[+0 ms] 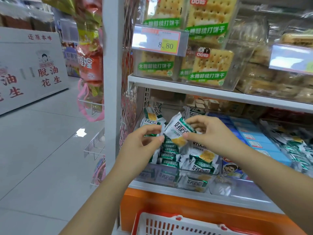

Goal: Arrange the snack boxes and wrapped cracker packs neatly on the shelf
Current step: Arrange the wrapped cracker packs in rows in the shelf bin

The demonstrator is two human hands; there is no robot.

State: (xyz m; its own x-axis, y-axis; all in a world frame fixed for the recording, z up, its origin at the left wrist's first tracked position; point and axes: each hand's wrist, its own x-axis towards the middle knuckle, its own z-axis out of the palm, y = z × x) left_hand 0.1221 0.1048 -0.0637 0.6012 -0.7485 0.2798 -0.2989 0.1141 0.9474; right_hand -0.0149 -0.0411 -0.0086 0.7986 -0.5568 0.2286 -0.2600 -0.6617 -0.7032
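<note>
Above a clear bin (176, 173) on the lower shelf, both hands hold one white-and-green wrapped cracker pack (176, 131). My right hand (210, 133) pinches its right side between thumb and fingers. My left hand (144, 141) pinches the crimped left end of the same pack. The bin below is filled with several more of these packs (201, 160), some stacked flat, some lying askew. Clear boxes of crackers with green labels (210, 67) stand on the upper shelf (186, 89).
Blue snack boxes (259, 143) and more wrapped packs (298, 150) lie to the right on the lower shelf. A red-and-white basket (169, 223) sits below at the shelf's orange base. A price tag reading 8.80 (160, 40) hangs above. Hanging snack bags (89, 65) and open aisle floor lie to the left.
</note>
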